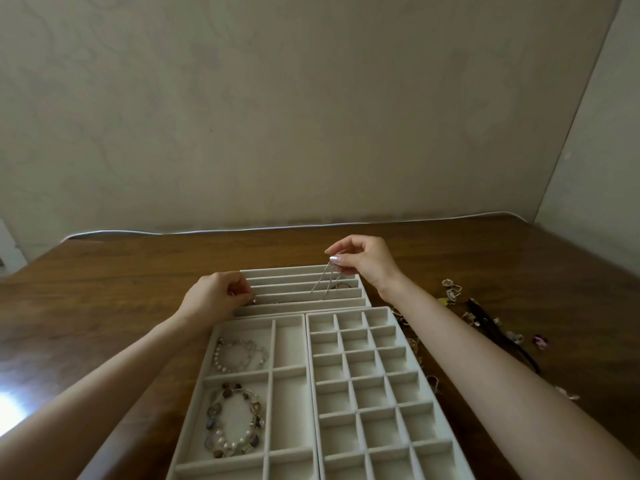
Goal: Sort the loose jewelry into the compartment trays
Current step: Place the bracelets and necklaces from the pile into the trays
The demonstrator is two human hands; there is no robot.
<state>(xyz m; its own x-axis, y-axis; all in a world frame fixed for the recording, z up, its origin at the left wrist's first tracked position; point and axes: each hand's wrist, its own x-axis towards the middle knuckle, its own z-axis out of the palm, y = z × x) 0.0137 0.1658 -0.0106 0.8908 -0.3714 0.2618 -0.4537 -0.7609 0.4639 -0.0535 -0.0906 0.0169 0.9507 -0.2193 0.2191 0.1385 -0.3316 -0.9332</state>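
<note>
Three cream trays lie on the wooden table. The far slotted tray (277,273) has long channels. My right hand (363,259) pinches a thin silver chain (320,280) above its right end, and the chain hangs down into the channels. My left hand (216,296) pinches the chain's other end at the tray's left edge. The near left tray (272,370) holds a pearl bracelet (239,355) and a beaded stone bracelet (233,419) in separate compartments. The grid tray (311,375) on the right has several small square cells with nothing in them.
Loose jewelry (453,292) lies scattered on the table to the right of the trays, with a dark strap (485,318) among it. A white cable (242,229) runs along the table's far edge against the wall.
</note>
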